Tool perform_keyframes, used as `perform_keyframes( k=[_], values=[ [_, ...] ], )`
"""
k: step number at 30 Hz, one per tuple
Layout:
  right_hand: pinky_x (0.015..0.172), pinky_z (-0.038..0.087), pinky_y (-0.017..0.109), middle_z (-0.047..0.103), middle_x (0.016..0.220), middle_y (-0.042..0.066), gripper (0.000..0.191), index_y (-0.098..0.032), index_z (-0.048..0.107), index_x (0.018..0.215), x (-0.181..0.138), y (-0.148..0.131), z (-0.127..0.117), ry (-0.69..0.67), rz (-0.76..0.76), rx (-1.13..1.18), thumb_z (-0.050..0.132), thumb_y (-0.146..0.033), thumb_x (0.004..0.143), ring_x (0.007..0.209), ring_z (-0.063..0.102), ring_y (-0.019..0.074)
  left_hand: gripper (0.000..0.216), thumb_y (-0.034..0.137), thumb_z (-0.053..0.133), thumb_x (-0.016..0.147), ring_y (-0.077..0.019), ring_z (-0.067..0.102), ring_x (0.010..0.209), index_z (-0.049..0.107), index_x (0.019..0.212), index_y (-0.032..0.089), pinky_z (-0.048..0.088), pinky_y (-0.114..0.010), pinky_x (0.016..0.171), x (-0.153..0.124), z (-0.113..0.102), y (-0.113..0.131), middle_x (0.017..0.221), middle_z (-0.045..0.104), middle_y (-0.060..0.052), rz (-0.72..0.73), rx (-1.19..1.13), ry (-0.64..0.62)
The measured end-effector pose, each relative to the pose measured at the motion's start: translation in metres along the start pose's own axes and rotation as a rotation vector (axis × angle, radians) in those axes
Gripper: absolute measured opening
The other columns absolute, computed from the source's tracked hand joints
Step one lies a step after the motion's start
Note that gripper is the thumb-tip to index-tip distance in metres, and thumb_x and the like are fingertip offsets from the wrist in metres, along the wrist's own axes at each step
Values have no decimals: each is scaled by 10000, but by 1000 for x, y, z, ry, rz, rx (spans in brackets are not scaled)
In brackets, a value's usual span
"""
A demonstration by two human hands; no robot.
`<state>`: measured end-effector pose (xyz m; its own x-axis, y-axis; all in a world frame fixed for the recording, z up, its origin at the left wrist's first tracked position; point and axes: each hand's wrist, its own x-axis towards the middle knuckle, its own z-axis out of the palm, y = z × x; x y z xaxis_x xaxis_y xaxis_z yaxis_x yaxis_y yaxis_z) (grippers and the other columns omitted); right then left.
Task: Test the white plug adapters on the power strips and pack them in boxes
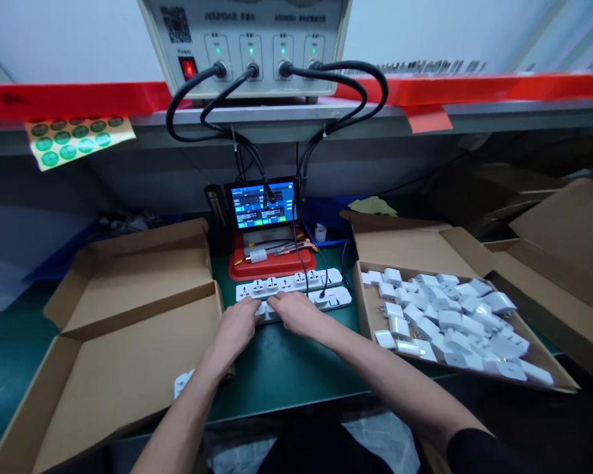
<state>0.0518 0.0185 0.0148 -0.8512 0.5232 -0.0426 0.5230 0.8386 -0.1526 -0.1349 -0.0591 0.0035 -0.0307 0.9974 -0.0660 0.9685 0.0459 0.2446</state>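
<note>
Both hands rest side by side on the nearer of two white power strips [333, 297] on the green mat. My left hand [238, 324] and my right hand [298, 311] have their fingers curled down over small white plug adapters seated in that strip; the adapters are mostly hidden under the fingers. The farther power strip [289, 283] lies just behind, with black cables plugged into its right end. A small screen [263, 205] showing blue readouts stands behind the strips over a red tray [271, 264].
An open cardboard box [128, 342] lies at the left, with one white adapter [182, 380] by its near corner. Another cardboard box [370, 316] at the right holds several white adapters [449, 322]. A test unit [247, 43] with green lamps sits on the shelf above.
</note>
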Motion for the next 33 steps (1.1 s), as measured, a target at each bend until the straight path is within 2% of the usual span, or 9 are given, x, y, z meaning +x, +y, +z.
perform_keyframes(
  k=[4,9,12,15,20,23,26,30,33],
  values=[
    [769,469,322,715,1131,123,339,-211,597,1347,-27,12,-16,138,-4,48,536,-219,1014,873,694,250,289,231,634,952,-299,651,1089,708,1232,220,478,-370,923,-3,-8,-1,1175,715,-110,80,27,52],
    [754,427,301,722,914,99,289,-186,702,932,-80,69,-40,289,223,58,511,-356,1067,852,674,237,281,299,603,999,-285,612,1116,693,1248,206,476,-396,990,5,-7,29,1189,695,-112,166,-140,287],
    [705,411,283,730,843,74,217,-190,724,876,-91,103,-33,255,312,133,643,-354,994,798,670,226,239,276,631,983,-269,627,1067,708,1195,198,485,-381,957,23,5,64,1103,707,-98,224,-248,282],
    [701,421,260,738,838,35,87,-191,741,917,-83,120,-15,278,267,352,722,-275,925,799,668,202,142,226,665,948,-249,643,986,732,1068,191,485,-359,906,43,18,95,1005,708,-82,230,-289,244],
    [718,425,264,713,802,21,99,-168,712,818,-73,122,0,373,181,496,715,-200,912,764,626,179,88,171,661,920,-209,648,880,706,847,192,465,-315,818,56,21,112,899,705,-55,202,-407,248],
    [707,415,259,707,809,11,87,-174,704,857,-74,112,-6,446,176,549,700,-214,934,752,615,169,120,214,620,956,-198,657,896,721,893,201,469,-307,838,45,8,98,932,725,-49,209,-525,316],
    [715,423,257,724,816,7,60,-182,715,886,-67,92,-11,421,133,610,713,-221,931,756,632,168,201,292,591,979,-196,668,908,734,866,208,474,-302,850,29,-7,66,959,747,-47,178,-603,324],
    [781,448,264,771,892,22,82,-201,766,943,-42,58,-8,340,27,644,687,-215,957,832,684,183,246,371,615,941,-196,647,806,743,824,196,457,-288,747,7,-17,11,867,750,-31,5,-598,276],
    [809,453,268,783,926,31,93,-205,784,955,-19,41,1,314,7,616,692,-214,956,878,699,193,295,413,598,931,-189,607,717,745,823,181,419,-279,663,-2,-15,-13,765,720,-22,-52,-588,214]
  ],
)
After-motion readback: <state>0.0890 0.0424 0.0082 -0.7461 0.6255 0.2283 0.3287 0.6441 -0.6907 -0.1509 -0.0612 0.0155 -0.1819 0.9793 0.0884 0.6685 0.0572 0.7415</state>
